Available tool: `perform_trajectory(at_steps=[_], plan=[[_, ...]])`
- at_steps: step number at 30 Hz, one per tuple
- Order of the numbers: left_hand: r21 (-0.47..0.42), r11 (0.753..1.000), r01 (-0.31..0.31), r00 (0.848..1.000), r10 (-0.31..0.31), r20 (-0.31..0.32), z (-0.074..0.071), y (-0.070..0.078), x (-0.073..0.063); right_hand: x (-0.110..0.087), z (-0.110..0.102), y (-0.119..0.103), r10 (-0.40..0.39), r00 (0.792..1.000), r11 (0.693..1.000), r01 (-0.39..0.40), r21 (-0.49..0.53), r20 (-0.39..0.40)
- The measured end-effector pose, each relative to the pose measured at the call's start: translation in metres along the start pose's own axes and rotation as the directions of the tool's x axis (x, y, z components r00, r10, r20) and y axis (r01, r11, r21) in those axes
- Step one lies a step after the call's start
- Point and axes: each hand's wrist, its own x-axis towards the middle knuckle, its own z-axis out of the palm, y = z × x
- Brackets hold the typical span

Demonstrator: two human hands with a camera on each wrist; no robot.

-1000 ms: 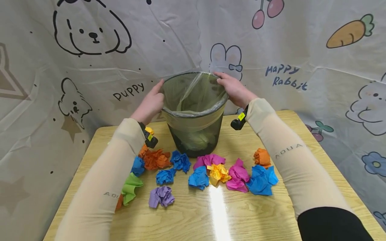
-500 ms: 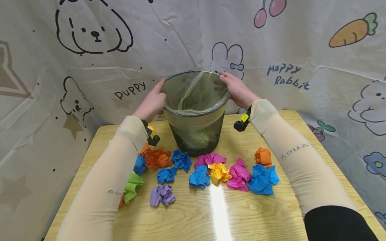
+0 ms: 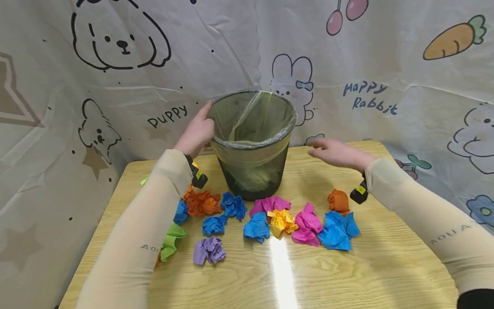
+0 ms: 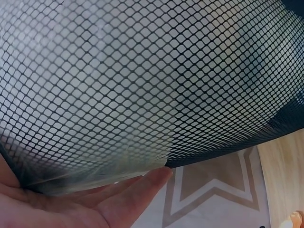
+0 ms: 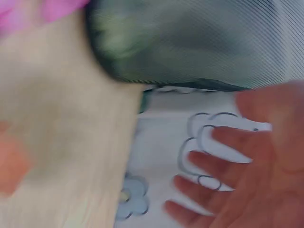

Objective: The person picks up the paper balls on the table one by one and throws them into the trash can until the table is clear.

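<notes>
A dark mesh wastebasket (image 3: 252, 171) with a clear plastic liner (image 3: 247, 146) folded over its rim stands at the back of the table. My left hand (image 3: 196, 134) grips the rim on its left side; in the left wrist view, the fingers (image 4: 137, 194) lie along the outside of the mesh. To the right of the basket, away from it, my right hand (image 3: 335, 153) is in the air with nothing in it. The right wrist view shows its fingers (image 5: 223, 168) spread, slightly blurred.
Crumpled paper balls lie in front of the basket: purple (image 3: 209, 250), yellow (image 3: 283, 222), green (image 3: 172, 241), several blue (image 3: 256, 226), pink (image 3: 307, 225) and orange (image 3: 202, 202). One orange ball (image 3: 338, 201) sits below my right hand. A printed curtain (image 3: 239, 43) hangs behind the table.
My right hand has let go of the basket's rim and moved right and down, toward the orange ball. The left hand keeps its hold. The basket stays in place.
</notes>
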Motion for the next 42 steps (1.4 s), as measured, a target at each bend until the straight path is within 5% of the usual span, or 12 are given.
perform_trajectory(at_steps=[4,8,18,28,36,42], plan=[[-0.019,1.0,-0.007,1.0,0.007,-0.004,-0.001,0.003,-0.002,-0.028,0.022,0.019,0.054,0.99,0.982,-0.029,-0.188,0.133],[-0.025,0.999,-0.027,1.0,0.027,-0.01,-0.002,0.002,-0.002,-0.043,0.038,0.035,0.105,0.976,0.97,-0.059,-0.235,0.188],[-0.011,1.0,-0.028,1.0,0.028,-0.011,0.004,0.002,0.003,-0.055,0.064,0.054,0.192,0.959,0.977,-0.166,-0.135,0.209],[-0.013,0.999,-0.052,0.999,0.052,0.004,0.006,0.0,0.003,-0.055,0.074,0.057,0.129,0.973,0.986,-0.106,-0.129,0.192],[-0.017,0.998,-0.056,0.998,0.056,0.003,0.007,0.002,0.004,-0.05,0.059,0.053,0.098,0.991,0.99,-0.088,-0.114,0.087],[-0.017,0.998,-0.057,0.998,0.057,0.012,0.006,0.0,0.002,-0.047,0.031,0.035,0.05,0.993,0.989,-0.065,-0.133,-0.111]])
